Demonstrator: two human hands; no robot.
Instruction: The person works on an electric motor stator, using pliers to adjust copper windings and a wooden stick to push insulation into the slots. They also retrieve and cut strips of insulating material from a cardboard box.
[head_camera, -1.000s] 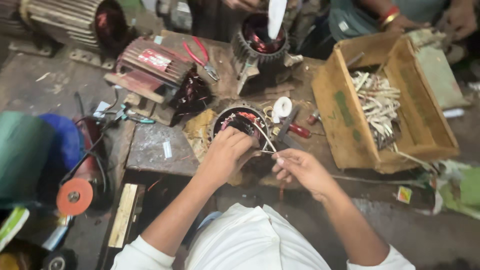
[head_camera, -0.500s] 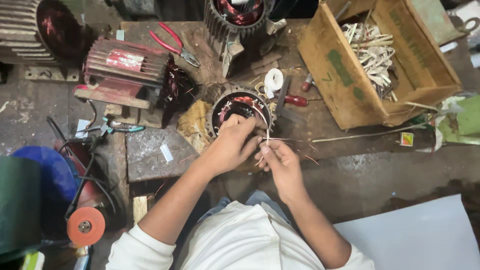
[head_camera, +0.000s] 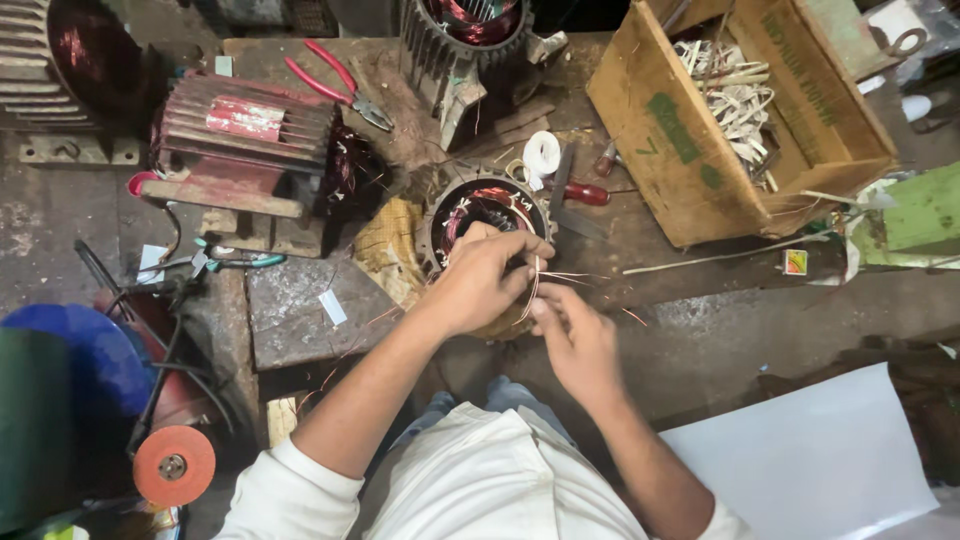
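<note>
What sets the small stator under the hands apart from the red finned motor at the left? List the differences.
The small stator stands with its bore facing up, dark and round; the red finned motor lies on its side, its body red.
The left hand rests on the small stator and the right hand pinches thin wires beside it; no hand touches the red finned motor.
Both show copper windings and sit on the same worn bench.

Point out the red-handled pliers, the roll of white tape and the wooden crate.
red-handled pliers (head_camera: 335, 78): head view, on the red handles.
roll of white tape (head_camera: 541, 156): head view, on the roll's white side.
wooden crate (head_camera: 672, 135): head view, on its near outer wall.
</note>
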